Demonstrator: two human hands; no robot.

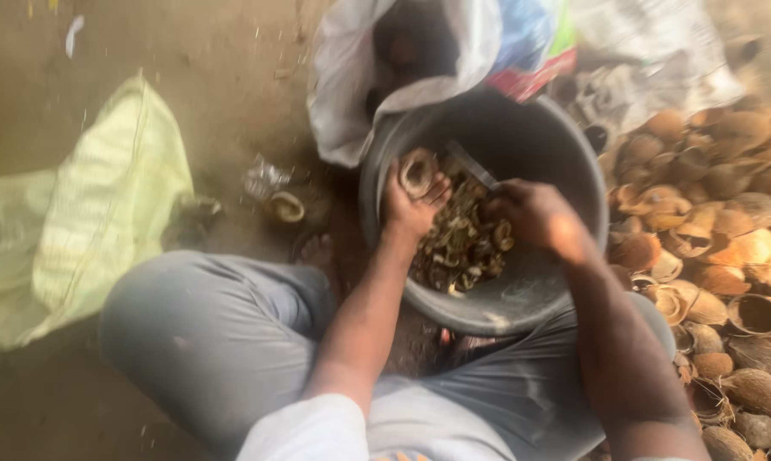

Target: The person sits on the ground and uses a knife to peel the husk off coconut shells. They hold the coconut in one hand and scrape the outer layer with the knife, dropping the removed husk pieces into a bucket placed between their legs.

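The person sits on the ground with grey-trousered knees [215, 333] either side of a dark basin [573, 171]. The left hand [411, 201] is cupped around a coconut shell half [418, 171], held over the basin. The right hand [535, 213] is closed on a knife [471, 166], its blade meeting the shell. In the inspector's judgement, the blade should lever away from the holding fingers, so that scraps join the cut pieces [462, 243] below. Beyond lie a heap of empty shells [727, 256] and a white sack [351, 77].
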